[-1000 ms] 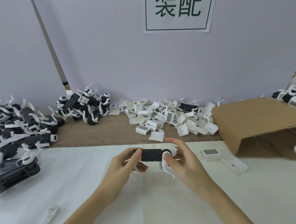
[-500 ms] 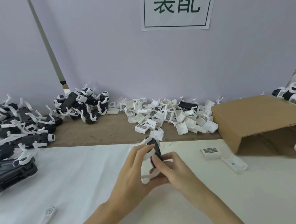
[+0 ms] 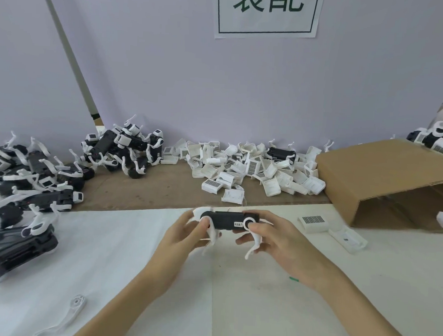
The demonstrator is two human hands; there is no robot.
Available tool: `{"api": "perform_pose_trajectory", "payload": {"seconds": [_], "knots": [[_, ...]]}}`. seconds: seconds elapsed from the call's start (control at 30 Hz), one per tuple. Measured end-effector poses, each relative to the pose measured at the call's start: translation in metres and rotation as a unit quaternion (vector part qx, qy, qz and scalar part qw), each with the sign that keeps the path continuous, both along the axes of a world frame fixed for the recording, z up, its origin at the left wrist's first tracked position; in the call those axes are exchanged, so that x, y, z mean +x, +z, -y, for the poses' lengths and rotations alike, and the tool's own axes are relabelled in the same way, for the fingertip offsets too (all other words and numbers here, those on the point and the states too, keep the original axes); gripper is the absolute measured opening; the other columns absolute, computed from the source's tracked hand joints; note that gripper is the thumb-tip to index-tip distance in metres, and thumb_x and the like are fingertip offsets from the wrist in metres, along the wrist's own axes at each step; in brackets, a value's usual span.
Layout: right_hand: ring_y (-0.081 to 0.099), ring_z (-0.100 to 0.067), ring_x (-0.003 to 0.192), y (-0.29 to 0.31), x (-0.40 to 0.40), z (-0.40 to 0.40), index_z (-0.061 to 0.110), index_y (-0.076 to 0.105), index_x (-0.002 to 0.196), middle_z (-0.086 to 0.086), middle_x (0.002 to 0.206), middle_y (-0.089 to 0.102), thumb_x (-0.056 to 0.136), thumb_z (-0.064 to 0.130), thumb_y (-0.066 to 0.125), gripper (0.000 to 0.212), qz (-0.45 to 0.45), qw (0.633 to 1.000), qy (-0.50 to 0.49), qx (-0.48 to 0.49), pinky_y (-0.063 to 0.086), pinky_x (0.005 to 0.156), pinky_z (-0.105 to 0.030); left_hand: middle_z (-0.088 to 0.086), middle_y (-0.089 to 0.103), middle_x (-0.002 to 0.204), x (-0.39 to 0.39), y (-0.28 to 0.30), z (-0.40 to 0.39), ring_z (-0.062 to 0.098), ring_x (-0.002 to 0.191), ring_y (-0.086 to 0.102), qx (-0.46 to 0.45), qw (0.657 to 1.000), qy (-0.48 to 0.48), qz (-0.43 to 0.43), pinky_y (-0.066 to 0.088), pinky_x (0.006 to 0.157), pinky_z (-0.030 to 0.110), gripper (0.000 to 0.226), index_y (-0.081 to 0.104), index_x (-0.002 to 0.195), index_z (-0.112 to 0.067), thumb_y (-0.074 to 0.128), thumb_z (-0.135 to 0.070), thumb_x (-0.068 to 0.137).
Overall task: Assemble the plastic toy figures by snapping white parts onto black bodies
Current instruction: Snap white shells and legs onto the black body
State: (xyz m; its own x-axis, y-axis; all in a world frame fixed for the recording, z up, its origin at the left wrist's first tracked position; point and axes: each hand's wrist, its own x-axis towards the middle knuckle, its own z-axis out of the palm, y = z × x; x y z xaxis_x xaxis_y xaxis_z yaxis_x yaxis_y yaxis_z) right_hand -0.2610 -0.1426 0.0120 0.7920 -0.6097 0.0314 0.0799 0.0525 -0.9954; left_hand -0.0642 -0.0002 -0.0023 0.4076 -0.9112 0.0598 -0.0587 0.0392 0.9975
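Both hands are up over the white sheet (image 3: 108,251), and between them, held level and crosswise, sits the black body (image 3: 225,220). The left hand (image 3: 183,232) grips its left end: the thumb is curled over the near face right at the rounded end, and the other fingers wrap behind, mostly hidden. A white leg (image 3: 213,231) hangs down just beside that thumb, blurred. The right hand (image 3: 275,237) grips the other end, thumb laid along the lower edge just under the white round joint (image 3: 249,222), fingers curled round the back. Another white leg (image 3: 255,244) drops from that joint, down past the thumb, its foot pointing at the sheet. The body itself is clear of the surface, carried only by the two grips.

Around them: a heap of white shells (image 3: 253,169) along the brown board by the wall, finished figures (image 3: 22,183) piled at the left, a cardboard box (image 3: 384,176) on its side at the right, and one loose white leg piece (image 3: 71,311) lying near the front edge.
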Motion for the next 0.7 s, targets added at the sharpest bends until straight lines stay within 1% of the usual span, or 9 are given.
{"api": "perform_pose_trajectory", "payload": {"seconds": [0.1, 0.2, 0.27, 0.33, 0.4, 0.5, 0.53, 0.6, 0.7], "knots": [[0.072, -0.032, 0.11, -0.002, 0.004, -0.006, 0.009, 0.071, 0.12, -0.009, 0.113, 0.075, 0.09, 0.045, 0.078, 0.048, -0.014, 1.0, -0.018, -0.007, 0.058, 0.087, -0.049, 0.012, 0.077, 0.115, -0.002, 0.002, 0.001, 0.028, 0.098, 0.073, -0.033, 0.997, 0.012, -0.073, 0.053, 0.098, 0.037, 0.046, 0.074, 0.119, -0.011, 0.073, -0.049, 0.093], [0.072, -0.034, 0.106, 0.0, 0.005, -0.013, 0.008, 0.074, 0.114, -0.009, 0.107, 0.075, 0.094, 0.045, 0.068, 0.043, -0.034, 0.998, -0.044, -0.015, 0.058, 0.09, -0.048, 0.015, 0.072, 0.104, -0.005, 0.002, 0.002, 0.026, 0.085, 0.066, -0.05, 0.994, 0.046, -0.088, 0.05, 0.092, 0.039, 0.05, 0.067, 0.102, -0.007, 0.08, -0.053, 0.089], [0.072, -0.032, 0.107, 0.001, 0.005, -0.015, 0.011, 0.072, 0.121, -0.007, 0.11, 0.074, 0.1, 0.035, 0.063, 0.033, -0.047, 0.997, -0.046, -0.029, 0.058, 0.095, -0.051, 0.013, 0.072, 0.101, -0.009, 0.0, 0.0, 0.025, 0.086, 0.064, -0.072, 0.994, 0.058, -0.055, 0.047, 0.092, 0.04, 0.055, 0.063, 0.101, -0.007, 0.077, -0.057, 0.085], [0.073, -0.023, 0.107, 0.003, 0.003, -0.014, 0.019, 0.066, 0.131, -0.006, 0.118, 0.071, 0.103, 0.026, 0.061, 0.029, -0.057, 0.996, -0.051, -0.05, 0.057, 0.1, -0.047, 0.005, 0.077, 0.108, -0.014, 0.002, -0.002, 0.023, 0.095, 0.07, -0.079, 0.995, 0.059, -0.017, 0.049, 0.092, 0.037, 0.048, 0.069, 0.108, -0.019, 0.074, -0.06, 0.084], [0.07, -0.013, 0.109, 0.005, 0.0, -0.01, 0.028, 0.058, 0.142, -0.003, 0.124, 0.069, 0.103, 0.022, 0.061, 0.039, -0.061, 0.995, -0.043, -0.07, 0.054, 0.105, -0.04, -0.003, 0.077, 0.109, -0.018, 0.004, -0.002, 0.02, 0.101, 0.072, -0.075, 0.993, 0.082, 0.041, 0.051, 0.087, 0.027, 0.042, 0.07, 0.113, -0.034, 0.073, -0.063, 0.082], [0.061, -0.004, 0.125, 0.001, -0.001, -0.011, 0.043, 0.043, 0.153, 0.015, 0.137, 0.064, 0.101, 0.017, 0.066, 0.062, -0.077, 0.988, -0.003, -0.133, 0.048, 0.106, -0.025, -0.012, 0.073, 0.101, -0.028, 0.005, -0.002, 0.016, 0.095, 0.069, -0.117, 0.968, 0.153, 0.16, 0.051, 0.081, 0.015, 0.045, 0.067, 0.114, -0.043, 0.08, -0.058, 0.074], [0.061, -0.003, 0.125, -0.002, 0.002, -0.015, 0.045, 0.042, 0.152, 0.018, 0.138, 0.063, 0.099, 0.015, 0.069, 0.066, -0.089, 0.98, 0.0, -0.176, 0.049, 0.101, -0.021, -0.013, 0.071, 0.102, -0.034, 0.006, -0.002, 0.017, 0.094, 0.068, -0.143, 0.956, 0.161, 0.197, 0.05, 0.08, 0.013, 0.046, 0.066, 0.114, -0.045, 0.083, -0.056, 0.073], [0.063, -0.005, 0.118, -0.012, 0.009, -0.023, 0.05, 0.048, 0.144, 0.019, 0.131, 0.066, 0.098, 0.01, 0.067, 0.064, -0.099, 0.959, -0.029, -0.262, 0.053, 0.094, -0.023, -0.012, 0.069, 0.11, -0.047, 0.009, -0.002, 0.016, 0.098, 0.067, -0.187, 0.932, 0.161, 0.264, 0.051, 0.081, 0.013, 0.051, 0.066, 0.117, -0.043, 0.087, -0.053, 0.072], [0.067, -0.005, 0.108, -0.02, 0.017, -0.032, 0.064, 0.054, 0.119, 0.023, 0.118, 0.069, 0.095, 0.006, 0.056, 0.063, -0.078, 0.951, -0.065, -0.292, 0.054, 0.09, -0.02, -0.009, 0.065, 0.121, -0.059, 0.011, -0.002, 0.016, 0.106, 0.067, -0.218, 0.916, 0.145, 0.305, 0.054, 0.088, 0.02, 0.059, 0.066, 0.123, -0.033, 0.092, -0.048, 0.072]]}}
